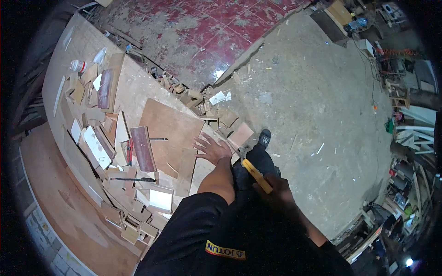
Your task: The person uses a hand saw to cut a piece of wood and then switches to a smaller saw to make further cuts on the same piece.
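A: How is the left hand (212,150) placed?

B: It is spread wide, with the fingers fanned and the palm turned down, near the edge of the table (131,83). The right margin of the brown wooden sheet (168,135) is reached by the fingertips; how hard it is pressed cannot be told.

A: And the right hand (279,192)?

B: It is closed around the lower part of a yellow-handled tool (256,175). The tool is held off the table edge, near the left hand, with its far end pointed toward that edge. That end is too indistinct to be identified.

A: How is the tool judged to handle?

B: It is taken to be light and stiff, perhaps a little slippery if dust is left on the handle. It is best gripped around the thick yellow part, well back from the far end.

A: And the sheet?

B: It is laid flat on the table, with a maroon-faced piece (143,148) set at its left side. It is judged thin, fairly stiff and easily slid. It is best steadied by a flat palm near its margin; its corners may be splintered if knocked.

A: Is anything placed beyond the left hand?

B: A pinkish wooden piece (241,134) is seen beside it, at the table edge; how it is supported cannot be told
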### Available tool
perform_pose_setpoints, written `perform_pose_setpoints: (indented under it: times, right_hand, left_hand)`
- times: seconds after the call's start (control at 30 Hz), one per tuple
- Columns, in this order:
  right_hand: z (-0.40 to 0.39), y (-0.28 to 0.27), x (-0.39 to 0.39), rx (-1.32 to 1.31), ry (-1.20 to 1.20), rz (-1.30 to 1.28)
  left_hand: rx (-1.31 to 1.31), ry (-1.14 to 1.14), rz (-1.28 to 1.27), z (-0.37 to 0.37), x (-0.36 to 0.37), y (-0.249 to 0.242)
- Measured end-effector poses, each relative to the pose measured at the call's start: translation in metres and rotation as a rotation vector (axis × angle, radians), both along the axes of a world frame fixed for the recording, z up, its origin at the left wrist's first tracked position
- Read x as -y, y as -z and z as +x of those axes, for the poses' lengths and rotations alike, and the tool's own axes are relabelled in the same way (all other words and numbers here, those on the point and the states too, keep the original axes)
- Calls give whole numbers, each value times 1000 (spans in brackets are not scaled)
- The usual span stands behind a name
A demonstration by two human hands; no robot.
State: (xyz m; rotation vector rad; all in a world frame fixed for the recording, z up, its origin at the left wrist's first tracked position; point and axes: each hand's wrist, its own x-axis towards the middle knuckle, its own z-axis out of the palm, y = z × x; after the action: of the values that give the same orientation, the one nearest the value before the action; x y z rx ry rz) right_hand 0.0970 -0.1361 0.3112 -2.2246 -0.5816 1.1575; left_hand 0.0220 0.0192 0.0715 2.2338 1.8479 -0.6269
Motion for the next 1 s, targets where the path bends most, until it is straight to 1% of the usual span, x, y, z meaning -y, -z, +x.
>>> perform_pose_setpoints:
  times: [0.03,0.07,0.13,0.17,0.2,0.27,0.37,0.47,0.53,0.6,0.67,0.77,0.8,0.83,0.87,0.9,0.93,0.97,1.0]
  right_hand:
    - [3,-4,-7,-33,15,-89]
    - [3,1,1,-38,-5,-90]
    - [12,24,28,-243,139,96]
    - [25,32,34,-148,44,203]
    - [40,38,38,-199,111,175]
    - [72,41,42,-222,60,57]
    - [96,44,34,-251,-14,1]
    - [101,43,30,-249,25,50]
    - [93,39,30,-253,-1,20]
    - [66,27,23,-247,-32,29]
    - [28,27,22,-130,-60,215]
    - [-25,74,40,-58,-78,206]
    - [-22,58,26,-58,-76,205]
    - [-9,28,2,-74,-132,53]
    - [2,13,-13,-89,-188,-97]
    - [12,23,-9,-91,-187,-97]
    - [27,37,5,-411,161,28]
    - [43,33,-1,-725,513,156]
    - [67,25,-6,-170,40,7]
  left_hand:
    - [-5,0,-12,0,-1,-1]
    - [-10,-20,-13,-1,1,-2]
    - [20,-9,-16,-1,-1,0]
    - [20,-40,-45,0,-2,0]
    - [18,-51,-40,-1,-3,-1]
    - [2,-32,-72,-1,-4,-1]
    - [14,-21,-46,-2,-3,0]
    - [10,-15,-35,-3,-1,2]
    - [7,-21,-51,-2,-2,0]
    - [1,-26,-64,-2,-4,-2]
    - [26,-13,-41,-1,-4,-3]
    - [28,-15,-39,-2,-3,-1]
    - [27,-14,-40,-2,-2,-1]
    - [21,-14,-37,-2,-2,0]
    - [15,-14,-32,-2,-2,1]
    - [13,-13,-32,-2,-3,2]
    - [-2,-11,-38,-2,-3,3]
    - [-17,-9,-44,-2,-3,4]
    - [-16,-7,-44,-2,-3,2]
